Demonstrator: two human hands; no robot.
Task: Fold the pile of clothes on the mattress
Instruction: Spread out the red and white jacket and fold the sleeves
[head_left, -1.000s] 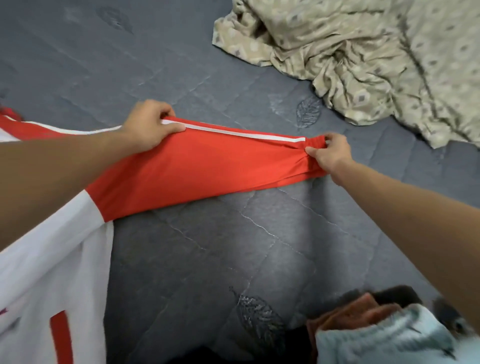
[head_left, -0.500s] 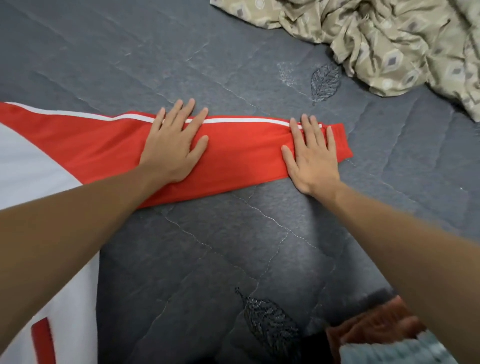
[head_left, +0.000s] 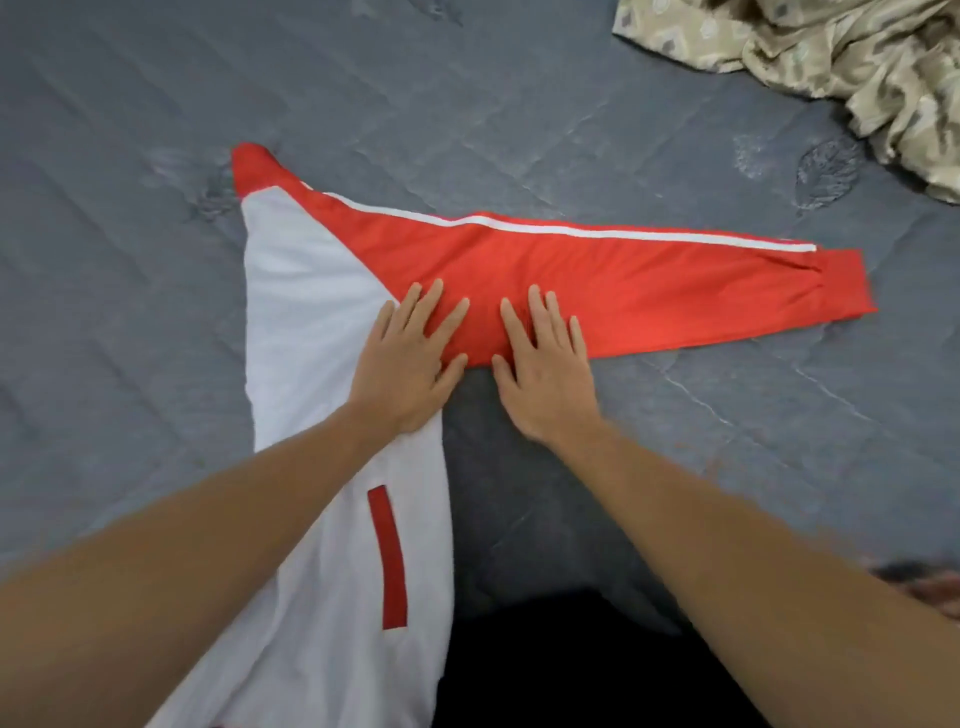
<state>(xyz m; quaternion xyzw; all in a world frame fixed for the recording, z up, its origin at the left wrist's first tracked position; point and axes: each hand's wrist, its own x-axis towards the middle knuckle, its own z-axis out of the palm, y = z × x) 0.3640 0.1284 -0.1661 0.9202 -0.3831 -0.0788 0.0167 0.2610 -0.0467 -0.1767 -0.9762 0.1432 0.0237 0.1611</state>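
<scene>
Here, my left hand (head_left: 410, 364) flat with fingers straight on the jacket (head_left: 322, 322) where white body meets red sleeve (head_left: 623, 280), my right hand (head_left: 545, 369) flat beside it on the sleeve's lower edge, jacket spread on the grey mattress (head_left: 156, 104), patterned sheet (head_left: 831, 57) crumpled far right.

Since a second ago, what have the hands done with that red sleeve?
Both hands let go of the red sleeve, flattened on it, then slid along it toward the white jacket body. The left hand now presses at the armpit seam, the right hand beside it, fingers straight. The sleeve stays stretched out on the grey mattress; the beige sheet lies as before.
</scene>
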